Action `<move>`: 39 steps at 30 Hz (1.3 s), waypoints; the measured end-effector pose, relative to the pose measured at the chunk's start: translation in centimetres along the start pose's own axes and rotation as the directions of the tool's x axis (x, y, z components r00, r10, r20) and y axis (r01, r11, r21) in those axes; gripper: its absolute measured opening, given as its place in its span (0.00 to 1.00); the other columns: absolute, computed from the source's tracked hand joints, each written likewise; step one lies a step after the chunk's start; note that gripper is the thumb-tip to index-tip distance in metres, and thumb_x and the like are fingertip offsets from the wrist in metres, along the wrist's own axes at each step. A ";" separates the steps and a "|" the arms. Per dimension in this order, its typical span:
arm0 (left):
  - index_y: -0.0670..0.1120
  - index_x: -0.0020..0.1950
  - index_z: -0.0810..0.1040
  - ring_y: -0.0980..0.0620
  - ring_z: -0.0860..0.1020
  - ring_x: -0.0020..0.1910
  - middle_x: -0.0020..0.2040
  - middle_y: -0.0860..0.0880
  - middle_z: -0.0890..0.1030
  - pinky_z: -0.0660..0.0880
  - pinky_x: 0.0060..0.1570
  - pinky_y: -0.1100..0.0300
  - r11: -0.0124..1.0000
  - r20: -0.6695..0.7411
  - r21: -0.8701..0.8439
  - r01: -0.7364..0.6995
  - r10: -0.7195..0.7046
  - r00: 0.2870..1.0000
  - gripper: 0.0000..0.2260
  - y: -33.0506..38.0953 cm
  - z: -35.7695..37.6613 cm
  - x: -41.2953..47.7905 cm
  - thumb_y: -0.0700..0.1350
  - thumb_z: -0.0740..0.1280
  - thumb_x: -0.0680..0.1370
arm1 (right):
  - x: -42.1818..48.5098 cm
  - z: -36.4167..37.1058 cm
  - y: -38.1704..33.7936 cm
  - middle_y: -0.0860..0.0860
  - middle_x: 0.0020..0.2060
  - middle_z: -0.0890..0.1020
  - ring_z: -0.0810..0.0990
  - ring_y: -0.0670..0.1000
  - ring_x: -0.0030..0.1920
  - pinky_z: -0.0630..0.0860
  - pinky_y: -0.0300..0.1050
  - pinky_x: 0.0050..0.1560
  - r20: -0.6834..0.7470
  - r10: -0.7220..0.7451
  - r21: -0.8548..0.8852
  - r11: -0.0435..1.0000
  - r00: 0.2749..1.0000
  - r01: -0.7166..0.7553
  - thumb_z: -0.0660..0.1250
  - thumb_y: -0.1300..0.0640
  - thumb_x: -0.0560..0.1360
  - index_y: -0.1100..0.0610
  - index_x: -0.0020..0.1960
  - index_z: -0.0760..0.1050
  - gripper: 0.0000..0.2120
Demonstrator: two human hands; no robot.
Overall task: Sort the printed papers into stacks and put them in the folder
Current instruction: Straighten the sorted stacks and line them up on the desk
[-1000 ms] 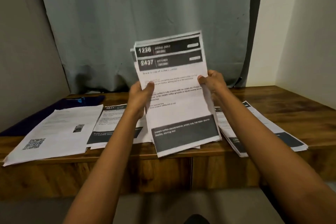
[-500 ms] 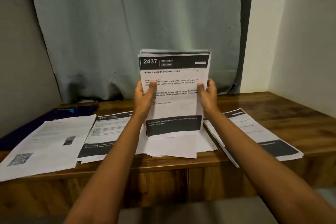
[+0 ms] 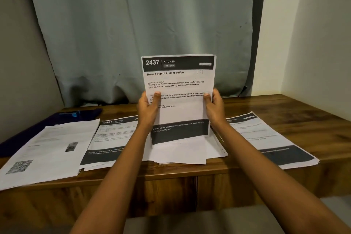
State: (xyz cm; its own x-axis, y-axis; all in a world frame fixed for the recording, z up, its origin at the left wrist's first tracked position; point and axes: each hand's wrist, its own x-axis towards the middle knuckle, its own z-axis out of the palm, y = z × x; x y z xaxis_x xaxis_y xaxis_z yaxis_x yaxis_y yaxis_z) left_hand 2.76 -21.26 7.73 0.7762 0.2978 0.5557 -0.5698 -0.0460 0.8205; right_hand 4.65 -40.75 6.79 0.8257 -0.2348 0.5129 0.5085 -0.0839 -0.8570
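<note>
Head view: a stack (image 3: 179,100) of printed sheets is held upright over the middle of the desk (image 3: 284,112), top sheet headed 2437 / kitchen / instant coffee. It's gripped at both side edges: left hand (image 3: 149,108) w/ thumb laid across the front and fingers tucked behind, right hand (image 3: 213,109) the same on the other edge. So both are closed round the stack, nothing else held. The bottom edge is down at a blank pile (image 3: 186,152); whether it touches can't be told. It's prob held vertical so the edges can be tapped square. Other piles are laid flat and spaced out, presumably so sorts aren't mixed: QR pile (image 3: 49,148) far left, 2641 pile (image 3: 112,138) beside it, right pile (image 3: 266,138) off to the other side. The folder (image 3: 38,125), taken to be the dark blue flat thing at back left, seems partly covered by the QR pile. Nothing's been filed in it afaict.
</note>
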 end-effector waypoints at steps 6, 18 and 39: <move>0.46 0.63 0.73 0.61 0.79 0.50 0.56 0.54 0.79 0.78 0.42 0.69 0.998 -0.004 0.014 0.054 -0.054 0.999 0.12 -3.0 -0.4 -2.4 0.47 0.62 0.81 | -1.9 -0.3 2.9 0.55 0.63 0.76 0.75 0.55 0.61 0.75 0.52 0.59 0.064 0.027 -0.169 0.985 0.998 -0.016 0.56 0.56 0.82 0.60 0.66 0.67 0.15; 0.42 0.65 0.74 0.50 0.76 0.57 0.63 0.45 0.78 0.72 0.52 0.60 0.978 -0.092 0.150 0.148 -0.136 0.986 0.14 -1.0 2.7 1.1 0.46 0.61 0.82 | -0.1 -3.9 1.6 0.53 0.55 0.81 0.81 0.53 0.54 0.80 0.48 0.52 0.074 0.057 -0.104 0.993 0.996 -0.049 0.61 0.54 0.80 0.59 0.59 0.75 0.12; 0.42 0.66 0.71 0.47 0.79 0.53 0.64 0.44 0.78 0.77 0.49 0.53 0.884 0.173 -0.112 0.455 -0.433 0.885 0.13 -1.4 18.9 -0.5 0.41 0.58 0.83 | 0.4 -21.2 2.1 0.55 0.47 0.83 0.82 0.52 0.44 0.79 0.46 0.41 -0.006 0.440 -0.030 0.897 0.898 -0.440 0.68 0.59 0.76 0.57 0.51 0.78 0.05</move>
State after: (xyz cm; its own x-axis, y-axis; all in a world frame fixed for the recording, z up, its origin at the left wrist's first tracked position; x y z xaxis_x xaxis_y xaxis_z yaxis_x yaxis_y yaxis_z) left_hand 8.25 -39.35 8.84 0.9801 0.1182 0.1595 -0.1810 0.2020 0.9625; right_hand 0.90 -61.56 4.10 0.9638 -0.2536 0.0828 0.0854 -0.0008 -0.9963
